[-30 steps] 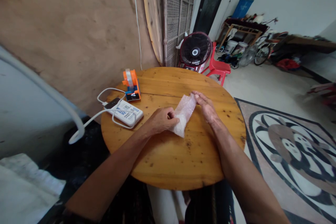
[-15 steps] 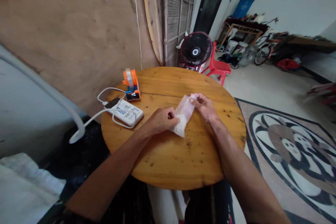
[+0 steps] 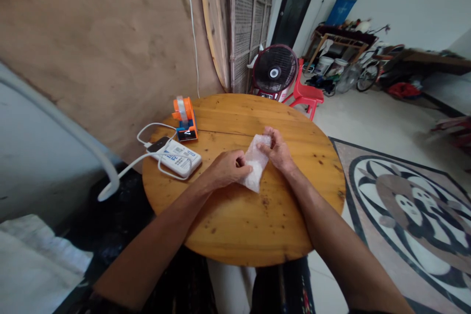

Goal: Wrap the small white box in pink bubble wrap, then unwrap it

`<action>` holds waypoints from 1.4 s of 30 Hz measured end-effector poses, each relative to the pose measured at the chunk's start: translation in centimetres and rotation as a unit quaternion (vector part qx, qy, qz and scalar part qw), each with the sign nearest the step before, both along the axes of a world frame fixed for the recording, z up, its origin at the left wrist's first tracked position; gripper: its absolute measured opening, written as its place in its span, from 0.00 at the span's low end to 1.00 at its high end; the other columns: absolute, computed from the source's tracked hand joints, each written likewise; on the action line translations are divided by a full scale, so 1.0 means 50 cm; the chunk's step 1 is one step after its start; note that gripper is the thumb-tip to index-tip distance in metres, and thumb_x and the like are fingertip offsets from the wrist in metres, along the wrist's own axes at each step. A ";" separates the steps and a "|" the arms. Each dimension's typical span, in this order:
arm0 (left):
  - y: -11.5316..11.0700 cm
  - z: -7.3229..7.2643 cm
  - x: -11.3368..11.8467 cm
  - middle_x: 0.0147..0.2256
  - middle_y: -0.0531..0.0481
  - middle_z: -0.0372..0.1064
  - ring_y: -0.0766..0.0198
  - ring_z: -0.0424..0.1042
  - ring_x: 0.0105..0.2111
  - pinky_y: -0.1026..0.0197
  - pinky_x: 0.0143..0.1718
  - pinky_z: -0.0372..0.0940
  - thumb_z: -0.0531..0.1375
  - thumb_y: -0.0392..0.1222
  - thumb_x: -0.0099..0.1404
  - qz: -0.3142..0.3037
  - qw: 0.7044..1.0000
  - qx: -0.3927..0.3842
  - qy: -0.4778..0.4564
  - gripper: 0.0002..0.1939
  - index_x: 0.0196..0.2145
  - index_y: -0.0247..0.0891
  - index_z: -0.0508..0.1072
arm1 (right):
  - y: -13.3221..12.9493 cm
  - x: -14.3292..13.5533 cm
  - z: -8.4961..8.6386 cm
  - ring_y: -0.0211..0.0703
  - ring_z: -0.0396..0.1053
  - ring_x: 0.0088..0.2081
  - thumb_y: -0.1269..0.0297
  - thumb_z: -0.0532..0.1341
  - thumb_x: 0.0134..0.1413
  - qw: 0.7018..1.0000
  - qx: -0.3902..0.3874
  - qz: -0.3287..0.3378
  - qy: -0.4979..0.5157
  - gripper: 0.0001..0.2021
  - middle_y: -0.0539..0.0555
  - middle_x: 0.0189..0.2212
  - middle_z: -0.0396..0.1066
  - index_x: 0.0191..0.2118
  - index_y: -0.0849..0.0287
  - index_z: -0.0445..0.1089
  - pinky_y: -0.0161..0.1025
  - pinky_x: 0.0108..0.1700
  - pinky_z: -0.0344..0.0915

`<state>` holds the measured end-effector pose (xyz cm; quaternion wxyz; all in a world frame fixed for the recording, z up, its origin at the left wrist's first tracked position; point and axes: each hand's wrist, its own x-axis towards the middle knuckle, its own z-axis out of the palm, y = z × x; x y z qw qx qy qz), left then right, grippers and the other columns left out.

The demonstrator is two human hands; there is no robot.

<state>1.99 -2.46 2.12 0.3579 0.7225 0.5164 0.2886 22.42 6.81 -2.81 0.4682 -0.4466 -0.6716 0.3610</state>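
A pale, translucent piece of bubble wrap point(image 3: 256, 159), folded or bag-like, lies slantwise above the middle of the round wooden table point(image 3: 243, 235). My left hand point(image 3: 228, 168) pinches its lower left part between thumb and fingers. At the upper right end, my right hand point(image 3: 276, 149) grips the wrap, thumb on top and fingers behind the edge. A whiter patch shows in the lower half; whether anything is inside I cannot tell.
Left on the table sit a white power bank point(image 3: 176, 158) with a looped white cable and an orange and blue tape dispenser point(image 3: 186, 120). Behind the table stand a fan point(image 3: 274, 72) and a red chair point(image 3: 307, 93). A wall borders the left side.
My right hand has slid down and slightly left along the wrap, and the wrap's upper end now looks flatter and wider. The left hand keeps its pinch in place.
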 end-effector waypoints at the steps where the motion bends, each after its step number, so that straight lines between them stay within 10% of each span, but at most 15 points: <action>1: 0.000 0.000 0.000 0.23 0.56 0.66 0.67 0.61 0.25 0.64 0.25 0.52 0.59 0.46 0.56 0.002 1.000 -0.001 0.004 0.09 0.27 0.38 0.68 | 0.001 -0.001 0.000 0.42 0.68 0.37 0.52 0.67 0.43 1.000 0.002 0.002 0.000 0.34 0.54 0.45 0.68 0.56 0.52 0.58 0.41 0.40 0.69; 15: -0.002 -0.001 0.003 0.24 0.55 0.66 0.67 0.62 0.25 0.64 0.25 0.53 0.59 0.45 0.57 0.007 1.000 0.010 0.000 0.08 0.28 0.37 0.68 | 0.012 0.006 -0.009 0.40 0.64 0.28 0.57 0.66 0.45 1.000 0.005 -0.019 0.008 0.46 0.49 0.32 0.68 0.68 0.56 0.43 0.39 0.30 0.65; 24: -0.009 0.004 0.007 0.39 0.49 0.68 0.65 0.66 0.31 0.61 0.35 0.62 0.58 0.39 0.59 -0.017 0.997 0.074 0.009 0.25 0.55 0.40 0.70 | 0.012 0.004 0.002 0.35 0.56 0.22 0.58 0.67 0.41 0.999 -0.016 -0.051 0.004 0.36 0.41 0.21 0.57 0.58 0.60 0.60 0.34 0.25 0.56; 42: -0.004 0.010 0.000 0.34 0.49 0.72 0.61 0.68 0.33 0.61 0.36 0.62 0.55 0.42 0.61 -0.056 0.992 0.084 0.081 0.18 0.45 0.40 0.79 | -0.017 -0.027 0.058 0.34 0.58 0.26 0.57 0.70 0.32 0.991 -0.029 -0.052 0.118 0.25 0.44 0.26 0.63 0.41 0.56 0.66 0.34 0.28 0.59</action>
